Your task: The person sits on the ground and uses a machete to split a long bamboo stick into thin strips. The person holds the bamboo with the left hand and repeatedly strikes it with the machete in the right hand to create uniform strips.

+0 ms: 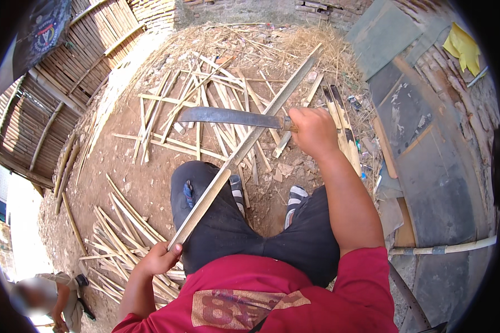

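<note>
My right hand (315,131) is closed around the wooden handle of a machete (222,115). Its dark, slightly curved blade points left and crosses a long split bamboo strip (205,201); I cannot tell whether blade and strip touch. The strip slants from lower left to upper right, passing over my left thigh, with its far end above the ground. Down at its near end, my left hand (160,258) grips it with the fingers wrapped round. Thin bamboo strips (205,91) lie criss-crossed on the dirt in front of my feet.
At lower left lies another pile of bamboo strips (119,233), with a crouching person (66,302) beyond it. A woven bamboo wall (50,105) stands at left. Dark boards (444,183) and a yellow cloth (462,49) are at right. Dry straw (311,47) covers the far ground.
</note>
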`<act>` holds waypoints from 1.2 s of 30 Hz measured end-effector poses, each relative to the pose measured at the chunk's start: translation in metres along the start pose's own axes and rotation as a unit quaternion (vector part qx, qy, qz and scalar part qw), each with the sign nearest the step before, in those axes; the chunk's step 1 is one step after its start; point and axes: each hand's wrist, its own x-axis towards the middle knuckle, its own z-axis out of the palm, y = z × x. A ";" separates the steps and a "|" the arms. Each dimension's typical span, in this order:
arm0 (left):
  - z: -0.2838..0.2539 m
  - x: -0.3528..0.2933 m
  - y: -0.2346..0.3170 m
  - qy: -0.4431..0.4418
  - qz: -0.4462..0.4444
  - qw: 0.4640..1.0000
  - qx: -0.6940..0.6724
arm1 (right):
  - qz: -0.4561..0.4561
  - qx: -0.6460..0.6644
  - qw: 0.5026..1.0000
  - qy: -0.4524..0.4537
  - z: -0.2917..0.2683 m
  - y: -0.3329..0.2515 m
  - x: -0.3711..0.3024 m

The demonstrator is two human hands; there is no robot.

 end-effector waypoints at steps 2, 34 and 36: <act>0.001 -0.001 -0.002 -0.003 -0.002 1.000 -0.012 | -0.002 -0.009 1.000 0.021 -0.001 0.001 0.002; 0.011 0.002 0.022 -0.054 -0.009 0.994 -0.096 | -0.058 0.023 0.996 0.061 0.003 -0.045 0.003; 0.015 0.006 0.025 -0.062 -0.008 0.992 -0.112 | -0.066 0.017 0.996 0.055 0.006 -0.051 0.001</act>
